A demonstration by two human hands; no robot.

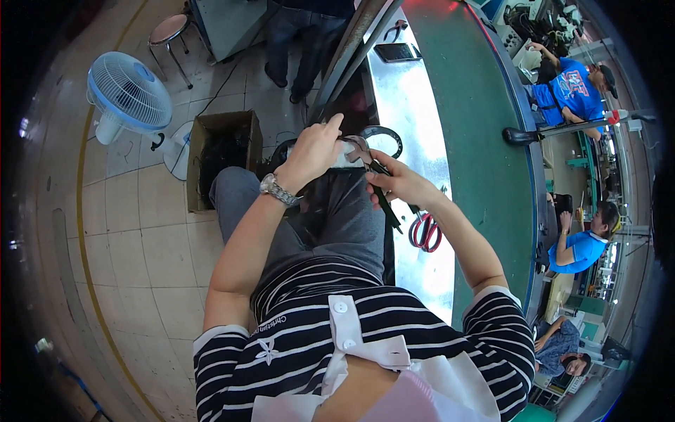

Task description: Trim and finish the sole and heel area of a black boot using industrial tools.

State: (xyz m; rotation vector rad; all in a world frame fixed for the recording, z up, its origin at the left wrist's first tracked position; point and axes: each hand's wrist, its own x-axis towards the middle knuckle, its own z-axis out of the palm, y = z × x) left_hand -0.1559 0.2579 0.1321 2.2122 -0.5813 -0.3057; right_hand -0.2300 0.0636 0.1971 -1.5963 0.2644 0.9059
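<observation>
My right hand (402,181) is closed round the black handles of a pair of pliers (383,190). Their metal jaws point away from me, toward my left hand (314,155). That hand is curled with one finger sticking out, and a steel watch is on its wrist. Its fingertips are close to the jaws and a small white piece; what they grip is hidden. Just beyond the jaws is a black ring-shaped part (385,137), partly behind the pliers. Scissors with red and black handles (425,232) lie on the metal worktop (425,271) beside my right forearm.
A phone (397,53) and another hand tool (396,29) lie farther up the worktop. A green conveyor belt (478,141) runs along its right. At left stand an open cardboard box (223,121), a blue-and-white fan (130,91) and a stool (169,29). Several people sit across the belt.
</observation>
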